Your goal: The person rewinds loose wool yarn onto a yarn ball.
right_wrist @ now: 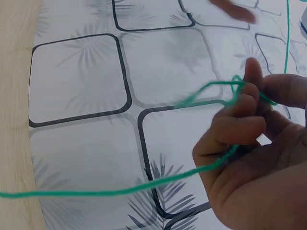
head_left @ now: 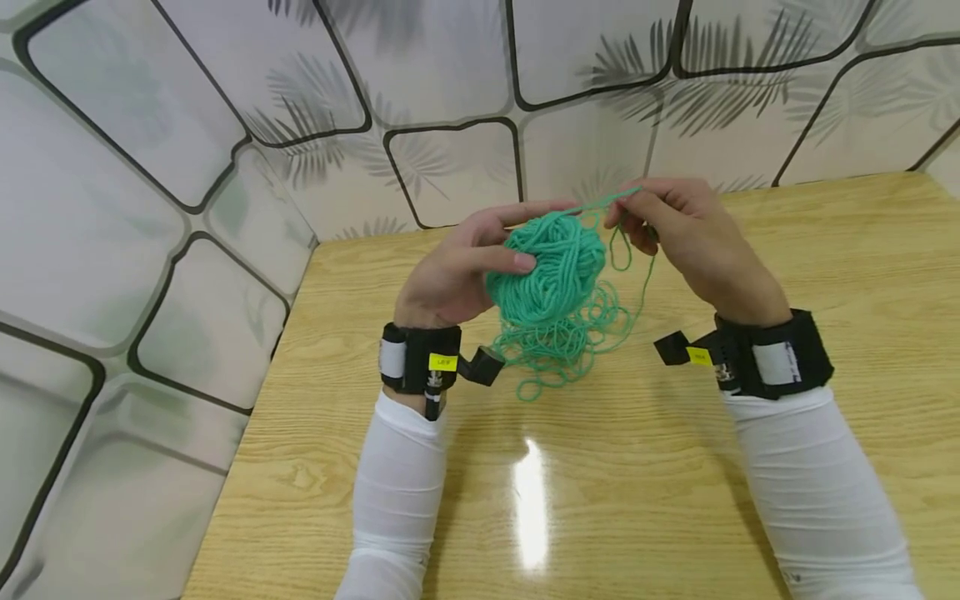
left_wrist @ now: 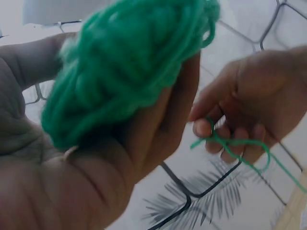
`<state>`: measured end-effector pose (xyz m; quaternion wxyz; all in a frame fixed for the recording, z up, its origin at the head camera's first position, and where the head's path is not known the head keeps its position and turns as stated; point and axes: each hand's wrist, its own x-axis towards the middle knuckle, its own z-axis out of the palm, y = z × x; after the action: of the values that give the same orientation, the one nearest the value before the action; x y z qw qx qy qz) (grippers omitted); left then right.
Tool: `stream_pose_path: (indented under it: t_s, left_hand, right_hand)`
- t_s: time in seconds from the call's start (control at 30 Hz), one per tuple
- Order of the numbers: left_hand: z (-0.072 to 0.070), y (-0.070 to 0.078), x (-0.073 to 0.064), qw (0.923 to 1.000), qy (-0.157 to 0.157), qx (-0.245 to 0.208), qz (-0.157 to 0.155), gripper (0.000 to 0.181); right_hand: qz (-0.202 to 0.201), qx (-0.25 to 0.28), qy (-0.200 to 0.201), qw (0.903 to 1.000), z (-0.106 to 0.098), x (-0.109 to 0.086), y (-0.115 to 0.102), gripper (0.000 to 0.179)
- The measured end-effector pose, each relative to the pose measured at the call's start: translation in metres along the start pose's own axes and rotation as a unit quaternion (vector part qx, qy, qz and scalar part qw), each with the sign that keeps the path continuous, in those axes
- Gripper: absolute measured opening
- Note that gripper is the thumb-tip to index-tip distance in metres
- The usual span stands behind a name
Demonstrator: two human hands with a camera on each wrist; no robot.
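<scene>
A ball of green yarn (head_left: 551, 271) sits in my left hand (head_left: 465, 267), its thumb laid over the front and the fingers behind. In the left wrist view the yarn ball (left_wrist: 124, 72) fills the palm. My right hand (head_left: 693, 237) pinches a strand of the same yarn between thumb and fingertips, right of the ball. The right wrist view shows the yarn strand (right_wrist: 115, 191) passing through the curled fingers of the right hand (right_wrist: 259, 139), with a small loop at the fingertips. Below the ball, a tangled heap of loose yarn (head_left: 555, 342) lies on the table.
The wooden table (head_left: 600, 500) meets a wall (head_left: 457, 75) with a stone-and-leaf pattern at its back. A similar patterned wall (head_left: 97, 208) runs along the left side. Each wrist wears a black strap (head_left: 806, 354) with a small camera.
</scene>
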<state>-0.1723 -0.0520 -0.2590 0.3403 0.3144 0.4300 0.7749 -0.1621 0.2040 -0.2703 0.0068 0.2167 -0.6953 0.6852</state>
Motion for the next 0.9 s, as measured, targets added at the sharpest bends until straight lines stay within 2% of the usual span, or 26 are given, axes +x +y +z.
stream_pose_path:
  t_s: [0.03, 0.1, 0.23, 0.27, 0.37, 0.47, 0.53, 0.6, 0.67, 0.7, 0.73, 0.8, 0.9]
  left_hand:
    - [0.001, -0.001, 0.000, 0.9998, -0.003, -0.010, 0.016, 0.069]
    - [0.003, -0.002, 0.001, 0.9977, 0.004, -0.036, 0.057, 0.061]
    - [0.013, -0.004, 0.004, 0.9838, 0.056, -0.072, 0.154, 0.024]
    - [0.017, -0.004, 0.005, 0.9789, 0.078, -0.071, 0.175, 0.021]
    - [0.025, -0.003, 0.008, 0.9605, 0.155, -0.052, 0.225, 0.032]
    - [0.027, -0.003, 0.012, 0.9316, 0.247, -0.023, 0.266, 0.026]
    - [0.025, -0.004, 0.014, 0.9094, 0.294, 0.043, 0.291, 0.024]
    - [0.020, -0.004, 0.014, 0.8802, 0.334, 0.144, 0.305, 0.027]
    - [0.014, -0.005, 0.013, 0.8427, 0.352, 0.264, 0.310, 0.030]
    - [0.011, -0.004, 0.011, 0.8259, 0.351, 0.314, 0.310, 0.031]
    - [0.009, -0.004, 0.010, 0.8137, 0.345, 0.353, 0.307, 0.032]
    - [0.005, -0.002, 0.007, 0.8027, 0.324, 0.408, 0.290, 0.033]
    - [0.002, 0.000, 0.003, 0.7993, 0.293, 0.468, 0.238, 0.038]
  right_hand:
    - [0.007, -0.036, -0.014, 0.9992, 0.002, 0.000, 0.000, 0.032]
    - [0.019, -0.105, -0.049, 0.9931, 0.007, 0.001, 0.001, 0.034]
    - [0.013, -0.201, -0.130, 0.9710, 0.022, 0.004, 0.003, 0.034]
    - [0.011, -0.215, -0.149, 0.9651, 0.026, 0.004, 0.003, 0.034]
    - [0.006, -0.259, -0.187, 0.9477, 0.036, 0.003, 0.001, 0.032]
    - [-0.007, -0.278, -0.209, 0.9375, 0.042, -0.001, -0.003, 0.030]
    - [-0.022, -0.284, -0.215, 0.9340, 0.044, -0.003, -0.006, 0.029]
    - [-0.042, -0.288, -0.216, 0.9320, 0.043, -0.007, -0.010, 0.027]
    - [-0.063, -0.290, -0.204, 0.9328, 0.039, -0.010, -0.014, 0.024]
    - [-0.076, -0.289, -0.195, 0.9341, 0.037, -0.012, -0.016, 0.021]
    - [-0.085, -0.285, -0.184, 0.9369, 0.034, -0.013, -0.019, 0.019]
    - [-0.098, -0.268, -0.159, 0.9451, 0.028, -0.016, -0.023, 0.016]
    - [-0.096, -0.244, -0.111, 0.9585, 0.021, -0.019, -0.030, 0.014]
